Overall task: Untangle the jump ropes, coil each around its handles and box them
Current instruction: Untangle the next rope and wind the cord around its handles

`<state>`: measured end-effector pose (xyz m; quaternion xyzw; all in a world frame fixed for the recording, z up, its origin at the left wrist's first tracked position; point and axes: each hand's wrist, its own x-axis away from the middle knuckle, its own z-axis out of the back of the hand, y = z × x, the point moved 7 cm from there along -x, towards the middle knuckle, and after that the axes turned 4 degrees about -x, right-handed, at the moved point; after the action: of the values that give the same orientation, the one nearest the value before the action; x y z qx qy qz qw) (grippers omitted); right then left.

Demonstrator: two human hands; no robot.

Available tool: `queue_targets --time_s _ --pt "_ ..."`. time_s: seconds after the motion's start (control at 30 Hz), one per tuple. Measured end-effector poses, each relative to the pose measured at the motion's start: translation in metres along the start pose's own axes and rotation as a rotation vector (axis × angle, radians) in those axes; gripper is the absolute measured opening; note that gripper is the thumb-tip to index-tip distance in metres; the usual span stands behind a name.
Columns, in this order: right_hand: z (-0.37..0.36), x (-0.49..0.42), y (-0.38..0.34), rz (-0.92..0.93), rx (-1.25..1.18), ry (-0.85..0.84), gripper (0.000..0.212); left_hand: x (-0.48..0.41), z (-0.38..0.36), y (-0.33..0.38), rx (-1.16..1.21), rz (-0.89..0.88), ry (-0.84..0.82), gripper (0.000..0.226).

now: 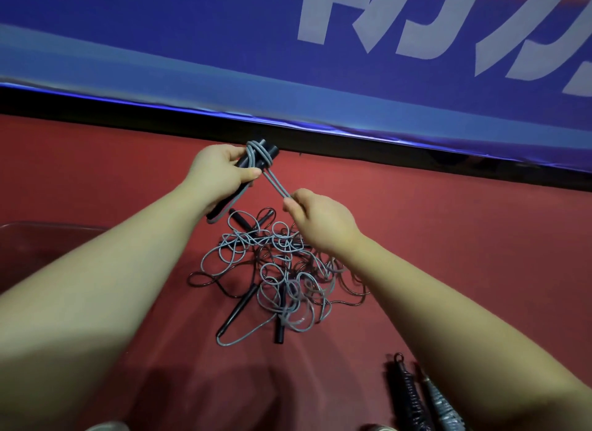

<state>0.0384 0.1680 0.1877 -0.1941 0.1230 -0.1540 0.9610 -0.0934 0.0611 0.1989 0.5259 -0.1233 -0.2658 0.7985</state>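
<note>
My left hand (pixel 219 169) grips a pair of black handles (pixel 256 156) held together above the red surface. A grey rope (pixel 277 182) is wound a few turns around their upper ends. My right hand (pixel 317 220) pinches the doubled grey rope a short way below the handles and holds it taut. Beneath both hands lies a tangled pile of grey and black ropes (pixel 282 270) with several loose black handles (pixel 238 307) sticking out of it.
Two coiled ropes on their handles (pixel 419 398), one black and one grey, lie at the lower right. A translucent box (pixel 41 241) sits at the left edge. A blue banner (pixel 288 62) rises behind the red surface (pixel 448 225).
</note>
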Motion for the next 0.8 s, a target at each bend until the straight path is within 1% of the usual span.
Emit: queue_targets --time_s 0.03,0.1,0.2,0.3,0.37,0.43,0.5,0.57,0.7,0.77,0.8 --pt "0.005 0.001 -0.004 0.018 0.012 -0.006 0.031 0.000 -0.002 0.004 -0.131 -0.042 0.004 0.039" --pt "0.017 0.000 -0.011 0.068 0.120 0.005 0.028 0.003 -0.008 0.012 -0.408 -0.121 0.006 0.035" --pt "0.027 -0.002 -0.021 0.193 0.374 0.026 0.032 0.010 -0.027 0.016 -0.662 -0.192 -0.064 0.038" --pt "0.027 0.001 -0.035 0.328 0.555 -0.043 0.032 0.023 -0.054 0.011 -0.797 -0.222 -0.262 0.034" --pt "0.030 0.002 -0.040 0.395 0.618 -0.065 0.029 0.033 -0.067 0.006 -0.813 -0.233 -0.388 0.027" --pt "0.030 0.003 -0.041 0.450 0.644 -0.097 0.026 0.043 -0.077 0.005 -0.831 -0.263 -0.475 0.022" --pt "0.028 0.001 -0.036 0.450 0.574 -0.177 0.026 0.050 -0.086 0.006 -0.905 -0.325 -0.550 0.016" --pt "0.028 0.001 -0.025 0.407 0.430 -0.288 0.026 0.056 -0.091 0.006 -0.922 -0.366 -0.628 0.025" --pt "0.030 0.005 0.001 0.278 0.059 -0.475 0.020 0.070 -0.095 0.006 -0.680 -0.394 -0.801 0.022" --pt "0.025 0.011 0.012 0.216 -0.089 -0.551 0.010 0.079 -0.097 0.005 -0.538 -0.354 -0.912 0.029" --pt "0.023 0.015 0.017 0.181 -0.154 -0.577 0.007 0.084 -0.098 0.005 -0.470 -0.325 -0.960 0.038"
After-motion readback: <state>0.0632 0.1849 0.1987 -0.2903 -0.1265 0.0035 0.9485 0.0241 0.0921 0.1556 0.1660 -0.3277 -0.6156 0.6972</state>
